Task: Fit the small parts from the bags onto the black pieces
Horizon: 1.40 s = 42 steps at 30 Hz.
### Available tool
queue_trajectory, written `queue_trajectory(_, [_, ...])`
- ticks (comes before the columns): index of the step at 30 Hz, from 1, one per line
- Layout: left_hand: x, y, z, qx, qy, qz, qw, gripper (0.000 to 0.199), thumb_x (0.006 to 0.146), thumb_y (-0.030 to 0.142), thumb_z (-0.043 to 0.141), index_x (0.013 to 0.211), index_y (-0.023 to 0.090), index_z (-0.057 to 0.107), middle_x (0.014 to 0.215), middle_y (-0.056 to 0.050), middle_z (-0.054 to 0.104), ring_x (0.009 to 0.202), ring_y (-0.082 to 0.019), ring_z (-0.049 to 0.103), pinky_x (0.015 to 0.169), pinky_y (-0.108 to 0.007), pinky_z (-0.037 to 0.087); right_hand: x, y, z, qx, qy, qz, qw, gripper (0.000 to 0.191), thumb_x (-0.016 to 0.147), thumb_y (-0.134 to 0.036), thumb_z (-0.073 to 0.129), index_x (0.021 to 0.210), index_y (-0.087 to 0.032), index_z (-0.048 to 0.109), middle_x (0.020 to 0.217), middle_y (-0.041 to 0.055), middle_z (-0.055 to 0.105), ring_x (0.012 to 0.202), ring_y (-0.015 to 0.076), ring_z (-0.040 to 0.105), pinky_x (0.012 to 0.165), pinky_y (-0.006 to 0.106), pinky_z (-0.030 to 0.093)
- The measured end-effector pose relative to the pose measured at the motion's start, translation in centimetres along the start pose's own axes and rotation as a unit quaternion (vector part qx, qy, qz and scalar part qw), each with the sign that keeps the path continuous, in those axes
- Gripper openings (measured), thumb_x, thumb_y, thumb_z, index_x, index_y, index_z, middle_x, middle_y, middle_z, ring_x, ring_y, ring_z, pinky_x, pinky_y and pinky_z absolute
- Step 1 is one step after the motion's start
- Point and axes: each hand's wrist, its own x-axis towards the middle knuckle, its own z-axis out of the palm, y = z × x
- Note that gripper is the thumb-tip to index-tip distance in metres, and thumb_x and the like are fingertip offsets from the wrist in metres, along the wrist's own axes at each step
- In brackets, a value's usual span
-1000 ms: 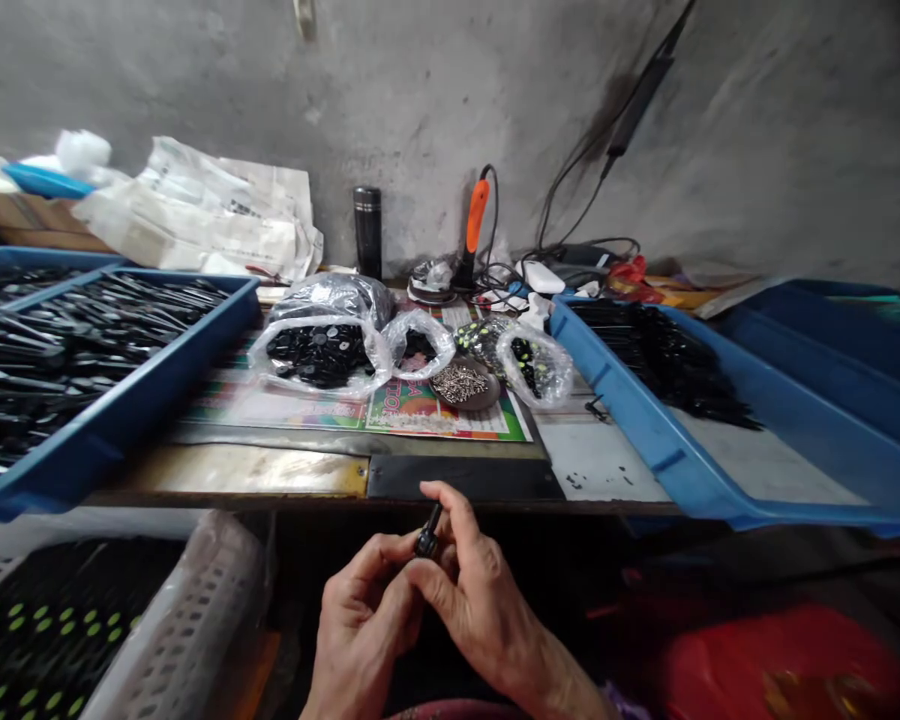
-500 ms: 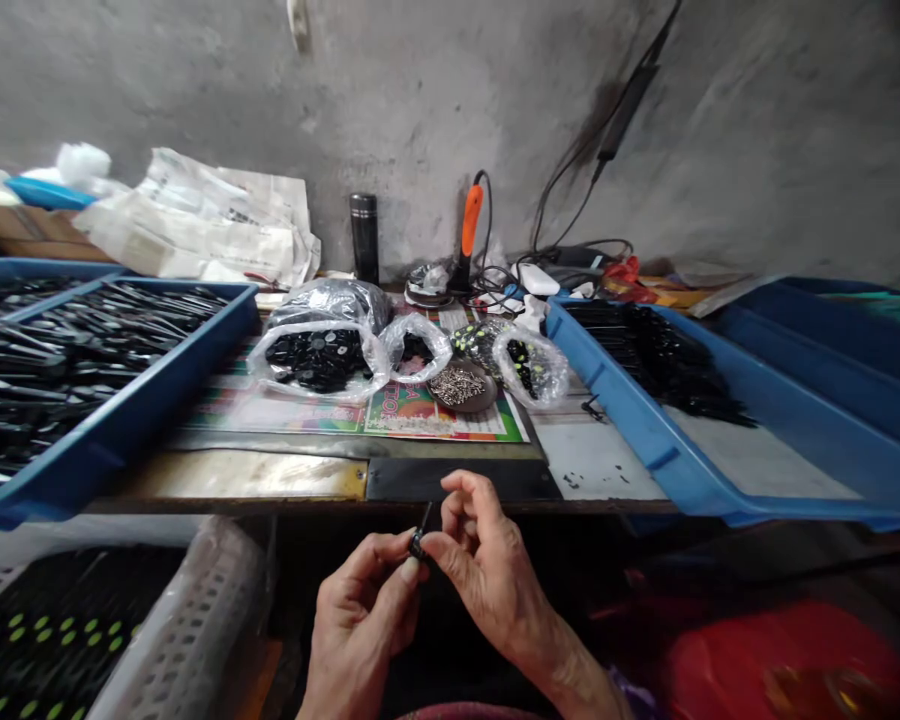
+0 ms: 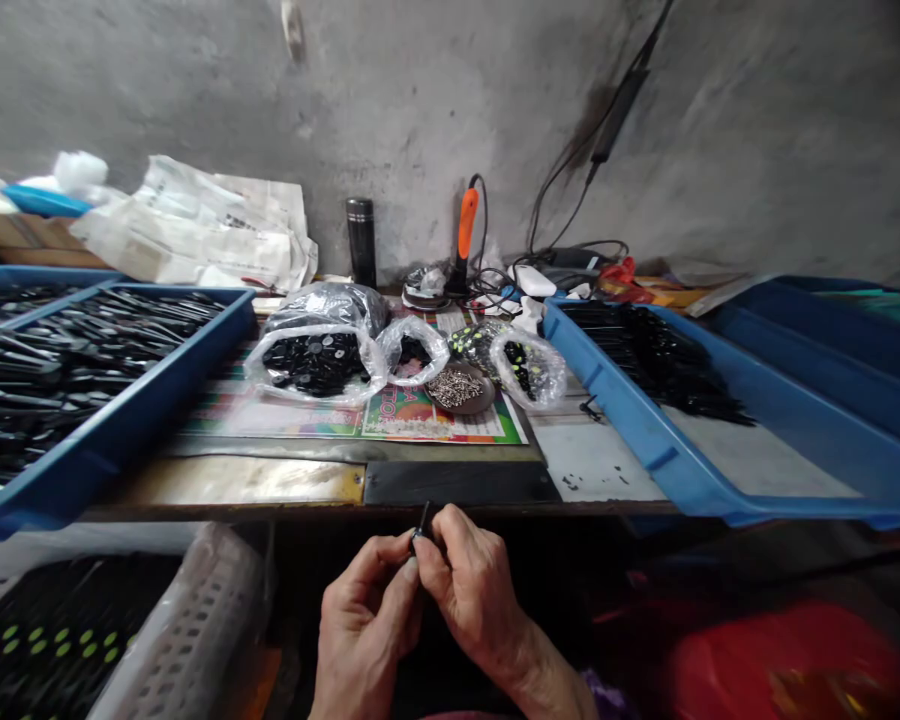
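Just below the table's front edge, my left hand (image 3: pixel 371 615) pinches a small black part (image 3: pixel 423 522) between thumb and fingers. My right hand (image 3: pixel 476 585) meets it from the right, its thumb and index finger closed on the same part. The part's thin dark end points up between the fingertips; the rest is hidden. Beyond the hands, on the table, open plastic bags hold black pieces (image 3: pixel 319 362) and black-and-green pieces (image 3: pixel 521 368). A round dish (image 3: pixel 481 398) of small metal pieces stands between the bags.
Blue trays with long black parts stand at left (image 3: pixel 105 430) and right (image 3: pixel 637 420). A black cylinder (image 3: pixel 361 243) and an orange-handled tool (image 3: pixel 466 225) stand near the wall. A white perforated basket (image 3: pixel 187 620) is low at left, a red object (image 3: pixel 787 660) low at right.
My right hand's raised, spread fingers have come down and curled in, and its index finger now closes with the thumb on the black part. My left hand has barely moved.
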Motion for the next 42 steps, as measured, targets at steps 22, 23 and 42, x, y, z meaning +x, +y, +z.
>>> queue_trajectory(22, [-0.3,-0.2,-0.5,-0.018,-0.004,-0.002,1.000,0.030,0.075,0.043,0.081,0.084,0.016,0.071,0.057,0.005,0.050,0.043,-0.003,0.038,0.040,-0.015,0.028,-0.5,-0.1,0.4,0.051,-0.020,0.035,0.998,0.030,0.102,-0.032,0.039,0.074,-0.021,0.043,0.061,-0.0034,0.048,0.051,0.0117,0.051,0.052,0.023,0.036])
queue_trajectory(23, [-0.3,-0.1,-0.4,-0.016,-0.002,0.002,1.000,0.031,0.075,0.044,0.080,0.084,0.016,0.071,0.056,0.005,0.050,0.043,-0.003,0.038,0.041,-0.015,0.028,-0.5,-0.2,0.4,0.064,-0.027,0.052,0.996,0.029,0.100,-0.031,0.039,0.073,-0.021,0.042,0.061,-0.0036,0.047,0.051,0.0116,0.050,0.052,0.023,0.036])
queue_trajectory(42, [0.5,0.9,-2.8,-0.188,-0.019,-0.061,0.980,0.022,0.076,0.021,0.079,0.092,0.015,0.064,0.078,-0.006,0.075,0.052,-0.012,0.064,0.043,-0.021,0.053,-0.8,0.1,-0.9,0.141,-0.072,0.056,0.986,0.023,0.099,-0.026,0.054,0.077,-0.019,0.053,0.065,-0.0044,0.050,0.052,0.0087,0.048,0.051,0.016,0.039])
